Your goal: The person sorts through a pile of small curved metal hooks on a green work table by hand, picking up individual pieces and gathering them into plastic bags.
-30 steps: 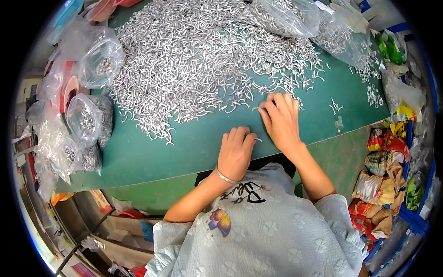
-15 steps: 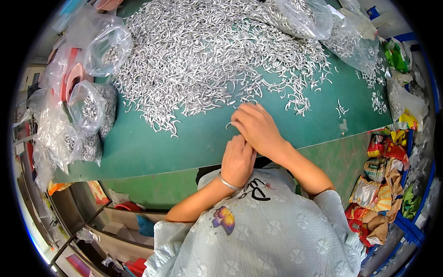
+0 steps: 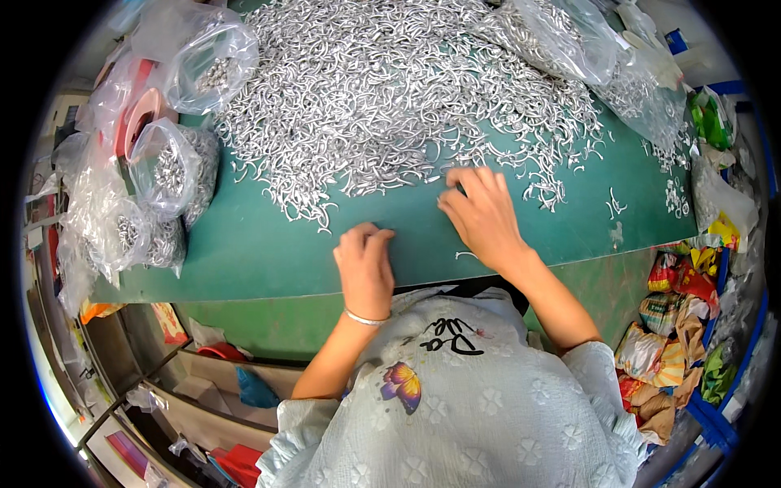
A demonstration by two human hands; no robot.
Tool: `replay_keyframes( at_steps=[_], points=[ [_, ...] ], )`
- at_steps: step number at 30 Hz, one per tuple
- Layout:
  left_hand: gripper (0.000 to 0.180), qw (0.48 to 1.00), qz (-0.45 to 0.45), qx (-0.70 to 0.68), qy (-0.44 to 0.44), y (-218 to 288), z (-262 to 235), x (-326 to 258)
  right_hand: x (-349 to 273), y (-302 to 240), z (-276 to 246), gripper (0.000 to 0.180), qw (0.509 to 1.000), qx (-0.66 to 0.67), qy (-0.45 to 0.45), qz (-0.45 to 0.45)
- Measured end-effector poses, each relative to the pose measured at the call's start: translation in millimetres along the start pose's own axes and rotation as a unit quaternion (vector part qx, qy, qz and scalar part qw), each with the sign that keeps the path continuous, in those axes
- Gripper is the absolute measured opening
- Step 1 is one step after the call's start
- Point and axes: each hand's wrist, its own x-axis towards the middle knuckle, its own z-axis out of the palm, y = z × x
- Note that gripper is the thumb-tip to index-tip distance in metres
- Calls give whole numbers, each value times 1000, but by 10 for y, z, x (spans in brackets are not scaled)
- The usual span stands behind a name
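Since the frame half a second back, both hands have drawn apart: the right hand (image 3: 482,213) has gone up and out to the near edge of the heap (image 3: 407,89), and the left hand (image 3: 364,268) has settled lower on the bare green surface (image 3: 252,252), short of the heap.

Right-hand fingers (image 3: 468,180) lie spread and flat, their tips touching the loose silver hooks at the heap's near fringe; whether a hook is caught under them cannot be told. Left-hand fingers (image 3: 370,240) are curled together into a loose fist, knuckles up; what they enclose, if anything, is hidden. A thin bangle (image 3: 366,319) sits on that wrist.

The heap of small bent metal pieces covers most of the far half of the surface. A single hook (image 3: 465,255) lies apart, nearer than the heap and just beside the right wrist. Clear bags (image 3: 167,167) holding more of the pieces stand left of the heap, with another bag (image 3: 569,41) to its right.

By the look of it, the step in hand is raking a small batch off the heap's edge. The next move seems to call for a light drag toward the body, with the left hand open to take what comes, so the pieces do not scatter over the near edge.
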Motion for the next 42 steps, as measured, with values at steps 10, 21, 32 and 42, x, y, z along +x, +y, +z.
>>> replay_keyframes(
  at_steps=[10, 21, 32, 42],
  points=[
    [36, 997, 37, -56, -42, 268, -34, 27, 107, 178, -279, 23, 997, 23, 44, 58],
    [24, 977, 158, -114, -91, 449, 366, 19, -176, 417, -305, 16, 966, 214, 39, 141],
    [27, 981, 145, -107, -76, 416, 335, 4, -26, 177, -301, 26, 996, -31, 41, 79],
    [27, 976, 158, -127, -74, 337, 271, -63, -363, -23, -212, 16, 998, 22, 54, 8]
  ],
)
